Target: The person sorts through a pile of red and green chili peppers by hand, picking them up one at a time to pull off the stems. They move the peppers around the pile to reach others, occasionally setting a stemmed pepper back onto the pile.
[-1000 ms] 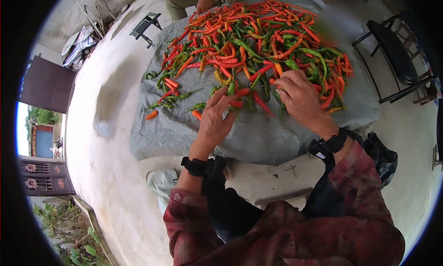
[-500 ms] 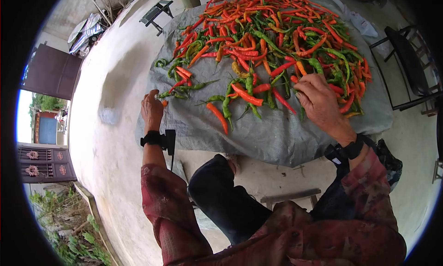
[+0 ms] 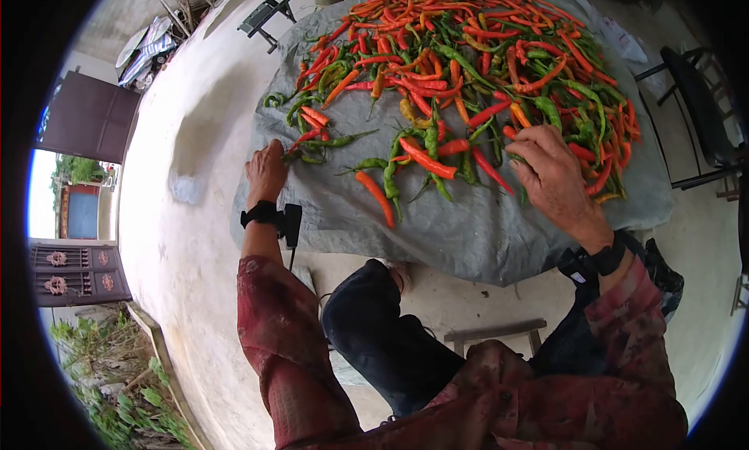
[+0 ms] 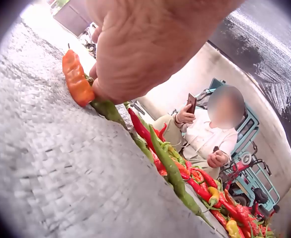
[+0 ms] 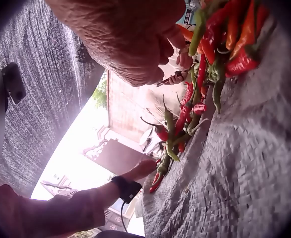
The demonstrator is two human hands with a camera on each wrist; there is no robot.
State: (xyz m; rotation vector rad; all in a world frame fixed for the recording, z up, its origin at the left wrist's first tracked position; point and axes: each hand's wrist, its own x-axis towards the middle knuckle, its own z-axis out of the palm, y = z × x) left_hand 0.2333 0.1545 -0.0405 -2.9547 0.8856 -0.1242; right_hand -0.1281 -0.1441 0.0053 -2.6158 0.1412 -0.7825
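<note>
Chili peppers in red, orange and green (image 3: 437, 87) lie heaped on a grey woven sheet (image 3: 328, 208). My left hand (image 3: 267, 171) is at the sheet's left edge, its fingers curled down at the end of a green chili pepper (image 4: 110, 113). Right beside those fingertips lies an orange chili pepper (image 4: 77, 82). My right hand (image 3: 555, 177) is bent over the heap's near edge, next to a red chili pepper (image 3: 491, 171); its palm is hidden and I cannot tell whether it holds anything. Between the hands lie loose chili peppers, including an orange one (image 3: 375, 199).
Across the heap, a seated person (image 4: 212, 134) holds a phone (image 4: 191, 103). A black chair (image 3: 698, 111) stands to the right and a small folding stool (image 3: 267, 17) at the far left. A low wooden stool (image 3: 496, 333) is under me.
My left hand went from the near middle peppers to the sheet's left edge, then slightly forward, now covering an orange pepper. Several peppers lie uncovered where it was. My right hand stays by the heap.
</note>
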